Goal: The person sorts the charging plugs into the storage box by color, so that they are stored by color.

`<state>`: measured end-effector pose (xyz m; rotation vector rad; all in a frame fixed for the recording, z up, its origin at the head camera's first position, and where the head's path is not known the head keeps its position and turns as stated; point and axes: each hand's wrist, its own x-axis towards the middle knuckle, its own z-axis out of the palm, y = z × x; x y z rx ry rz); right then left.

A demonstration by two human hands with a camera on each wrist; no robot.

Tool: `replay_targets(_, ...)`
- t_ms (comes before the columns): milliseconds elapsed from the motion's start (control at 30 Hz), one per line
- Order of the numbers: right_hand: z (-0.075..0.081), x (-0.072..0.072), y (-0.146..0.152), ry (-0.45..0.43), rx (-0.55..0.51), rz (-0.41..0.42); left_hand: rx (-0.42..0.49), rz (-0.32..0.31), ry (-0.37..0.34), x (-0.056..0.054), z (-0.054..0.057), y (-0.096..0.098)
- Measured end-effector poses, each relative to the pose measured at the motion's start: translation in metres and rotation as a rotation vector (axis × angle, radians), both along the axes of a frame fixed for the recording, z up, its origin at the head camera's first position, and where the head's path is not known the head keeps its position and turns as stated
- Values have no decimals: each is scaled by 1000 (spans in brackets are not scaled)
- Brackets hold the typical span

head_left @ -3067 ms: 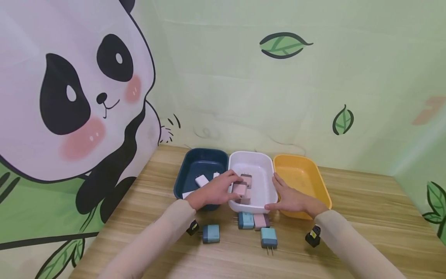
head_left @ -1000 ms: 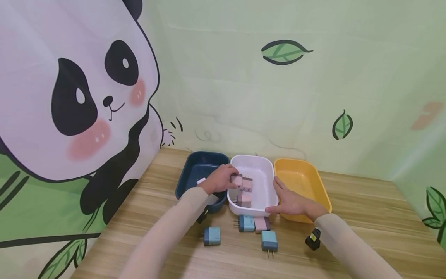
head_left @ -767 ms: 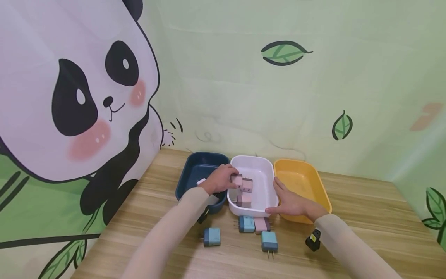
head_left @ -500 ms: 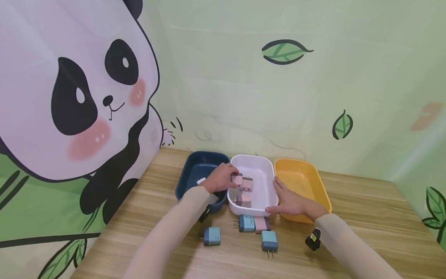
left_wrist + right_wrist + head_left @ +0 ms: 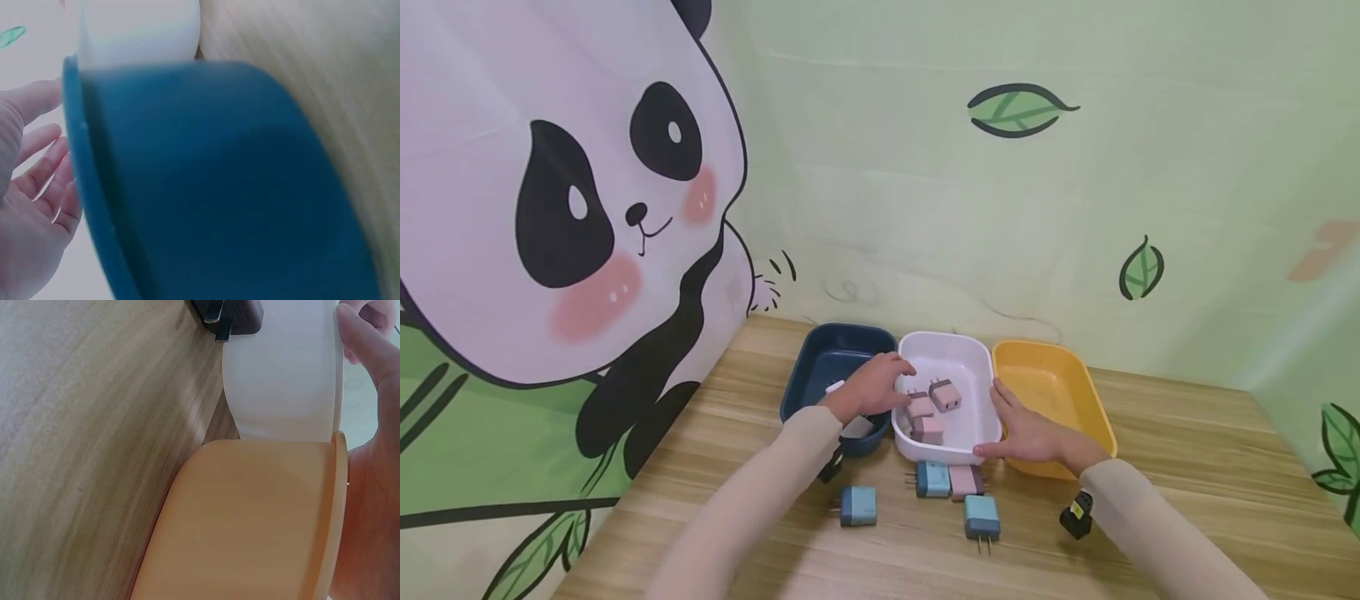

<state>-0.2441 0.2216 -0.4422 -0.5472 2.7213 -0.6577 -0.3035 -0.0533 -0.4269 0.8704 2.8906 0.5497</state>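
Observation:
My left hand (image 5: 872,385) is over the left edge of the white tray (image 5: 973,417), fingers spread and parted from a pink charger (image 5: 917,406) below them. Two more pink chargers lie in this tray: one tilted (image 5: 945,395), and a front charger (image 5: 928,431). In the left wrist view, the fingers (image 5: 47,178) show loosely bent and holding nothing beyond the blue tray's rim. My right hand (image 5: 1030,427) rests on the white tray's right side, fingers extended and thumb at the front corner. The right wrist view shows that thumb (image 5: 362,337) touching the rim.
The dark blue tray (image 5: 790,392) on the left holds several white chargers, partly covered by my left arm. A yellow tray (image 5: 1052,375) adjoins on the right. Before the trays lie blue chargers (image 5: 858,507) (image 5: 932,479) (image 5: 982,517) and one pink charger (image 5: 964,482) on the wooden table (image 5: 1195,500).
My left hand has let go of the pink charger it pinched, which now lies in the white tray. The neighbouring charger has shifted right and turned. My right hand stays put.

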Motion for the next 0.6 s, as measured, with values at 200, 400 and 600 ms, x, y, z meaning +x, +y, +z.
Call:
replay_targets(200,0,0,1,-1,-17,4,88,-94,-18,21,3,-1)
replay_targets(400,-1,-1,1,4,-2,5,159,-194,-49,46,3,4)
replay_targets(600,-1,-1,1,15,0,16,136,-291,-30,73,6,14)
